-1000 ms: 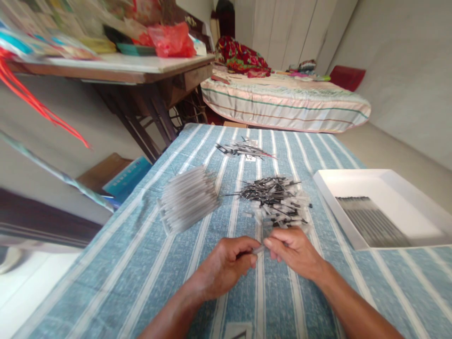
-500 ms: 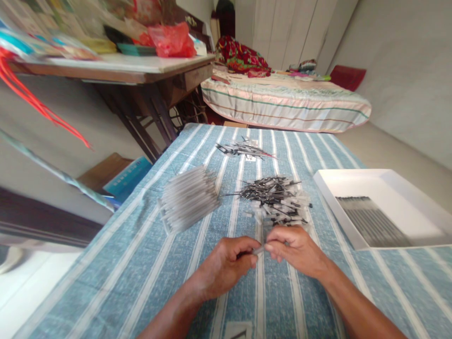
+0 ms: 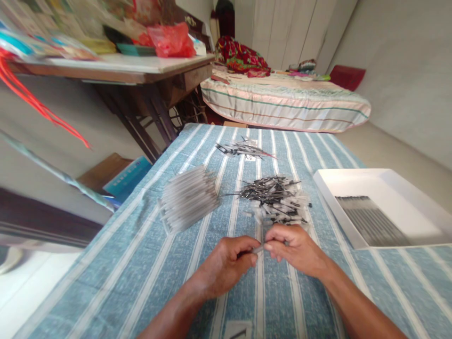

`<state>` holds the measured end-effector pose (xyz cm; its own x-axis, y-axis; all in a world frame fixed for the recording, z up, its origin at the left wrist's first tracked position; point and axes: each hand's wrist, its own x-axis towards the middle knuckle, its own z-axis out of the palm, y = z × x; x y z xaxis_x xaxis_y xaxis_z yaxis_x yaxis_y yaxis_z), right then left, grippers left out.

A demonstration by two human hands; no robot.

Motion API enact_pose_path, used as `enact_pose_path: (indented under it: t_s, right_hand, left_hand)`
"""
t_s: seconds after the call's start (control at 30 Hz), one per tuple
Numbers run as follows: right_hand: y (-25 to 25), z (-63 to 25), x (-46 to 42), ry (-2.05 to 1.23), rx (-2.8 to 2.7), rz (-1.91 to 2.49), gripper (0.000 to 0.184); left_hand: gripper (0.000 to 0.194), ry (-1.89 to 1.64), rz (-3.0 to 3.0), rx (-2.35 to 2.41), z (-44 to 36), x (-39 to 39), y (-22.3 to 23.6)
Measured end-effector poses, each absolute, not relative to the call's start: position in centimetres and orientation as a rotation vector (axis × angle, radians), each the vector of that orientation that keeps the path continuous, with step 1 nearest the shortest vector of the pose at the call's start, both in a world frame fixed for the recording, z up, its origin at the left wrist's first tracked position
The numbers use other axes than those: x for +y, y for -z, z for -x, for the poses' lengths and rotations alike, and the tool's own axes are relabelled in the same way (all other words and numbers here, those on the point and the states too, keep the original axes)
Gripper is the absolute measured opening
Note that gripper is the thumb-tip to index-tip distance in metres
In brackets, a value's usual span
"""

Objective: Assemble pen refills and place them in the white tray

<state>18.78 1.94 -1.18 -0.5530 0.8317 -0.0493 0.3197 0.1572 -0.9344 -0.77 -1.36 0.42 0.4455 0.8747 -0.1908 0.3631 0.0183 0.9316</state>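
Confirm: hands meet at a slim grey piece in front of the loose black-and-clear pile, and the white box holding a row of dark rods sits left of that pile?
Wrong side: the white box, holding a row of dark rods, sits right of the loose black-and-clear pile, per the head view. The rest stands.

Open cloth (image 3: 226, 223) between tube stack (image 3: 190, 200) and parts heap (image 3: 275, 200); box wall (image 3: 340, 214) bars right side.
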Motion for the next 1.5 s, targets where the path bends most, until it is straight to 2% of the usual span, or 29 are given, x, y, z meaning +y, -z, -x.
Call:
enact_pose_path:
  t_s: [0.3, 0.53, 0.6, 0.83, 1.03, 1.2, 1.37, 1.5]
  right_hand:
    - [1.9, -18.2, 1.8, -1.472, -1.814, 1.163, 0.022]
    - [1.7, -18.3, 1.8, -1.463, -1.783, 1.149, 0.026]
    - [1.5, -18.8, 2.2, -1.415, -1.743, 1.173, 0.027]
    - [1.8, -21.0, 4.0, -1.079, -1.670, 1.390, 0.028]
    - [2.6, -19.6, 3.2, -0.665, -2.228, 1.425, 0.019]
    - [2.4, -18.3, 2.5, -0.291, -2.608, 1.555, 0.015]
    - [2.3, -18.4, 2.4, -0.311, -2.608, 1.481, 0.016]
    - [2.1, -18.3, 1.8, -0.535, -2.472, 1.239, 0.020]
  left_hand:
    - [0.023, -0.717, -1.980, 1.199, 0.4, -1.7, 0.2]
    - [0.017, -0.507, -2.134, 1.381, 0.6, -1.6, 0.5]
    - [0.015, -0.540, -2.138, 1.408, 0.7, -1.6, 0.1]
    - [0.018, -0.890, -1.681, 1.568, 1.5, -1.2, -0.9]
    - [0.019, -1.047, -1.166, 1.441, 1.2, -0.9, -1.4]
    - [0.020, -1.160, -0.998, 1.380, 1.2, -0.6, -1.6]
    - [0.022, -1.268, -0.926, 1.305, 1.5, -0.5, -1.3]
    - [0.019, -1.369, -0.858, 1.216, 1.7, -0.5, -1.0]
